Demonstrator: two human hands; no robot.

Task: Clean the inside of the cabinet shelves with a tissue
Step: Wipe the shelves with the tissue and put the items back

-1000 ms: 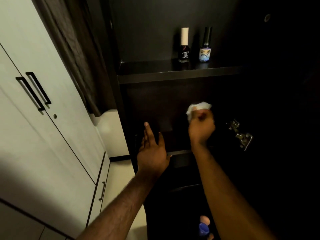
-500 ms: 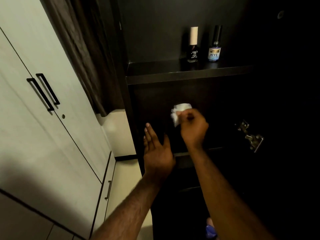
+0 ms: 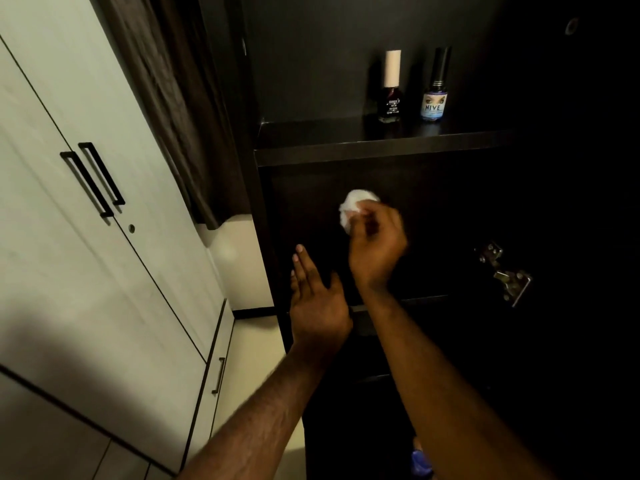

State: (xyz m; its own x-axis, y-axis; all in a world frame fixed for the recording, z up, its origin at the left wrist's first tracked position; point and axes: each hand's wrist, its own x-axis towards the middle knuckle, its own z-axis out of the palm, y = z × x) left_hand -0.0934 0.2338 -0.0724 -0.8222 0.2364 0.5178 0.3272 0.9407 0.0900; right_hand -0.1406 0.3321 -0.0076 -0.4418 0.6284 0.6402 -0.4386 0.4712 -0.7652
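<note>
The dark cabinet stands open in front of me, with an upper shelf [image 3: 346, 147] at its top. My right hand [image 3: 375, 247] reaches into the compartment below that shelf and grips a crumpled white tissue [image 3: 353, 209] against the dark back panel. My left hand [image 3: 317, 299] is held flat with straight fingers at the left of the same compartment, just above the lower shelf edge [image 3: 408, 303]. It holds nothing.
Two small bottles stand on the upper shelf: a dark one with a pale cap [image 3: 391, 91] and a blue-labelled one [image 3: 435, 88]. A metal hinge [image 3: 505, 271] sits on the right inner side. White wardrobe doors with black handles [image 3: 93, 178] fill the left.
My right hand has swept the tissue leftward across the back panel. My left hand has barely moved.
</note>
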